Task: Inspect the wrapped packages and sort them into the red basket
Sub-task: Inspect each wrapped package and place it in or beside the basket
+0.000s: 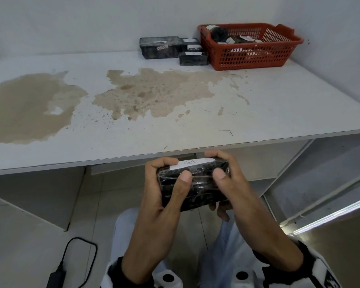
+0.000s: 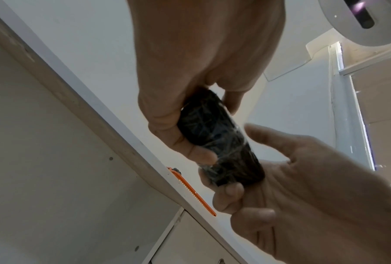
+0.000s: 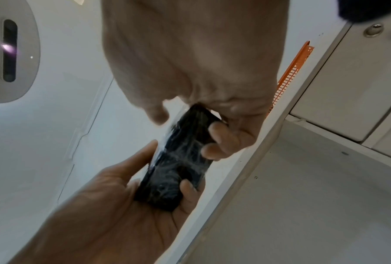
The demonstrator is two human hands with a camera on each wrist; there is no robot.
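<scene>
While I hold the wrapped package [image 1: 192, 183] with left hand [image 1: 164, 196] and right hand [image 1: 229, 183] curled around its ends, its film looks slippery; I'd grip the short ends firmly.

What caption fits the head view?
Both hands, left hand and right hand, grip a black wrapped package below the table edge.

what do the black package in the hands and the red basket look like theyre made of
Black wrapped package: dark contents under clear, glossy plastic film, judging by the wrinkles and highlights; a white paper label sits on top. What is inside cannot be told.
Red lattice basket: looks like rigid moulded plastic, with a uniform matte colour and a regular grid of holes.
</scene>
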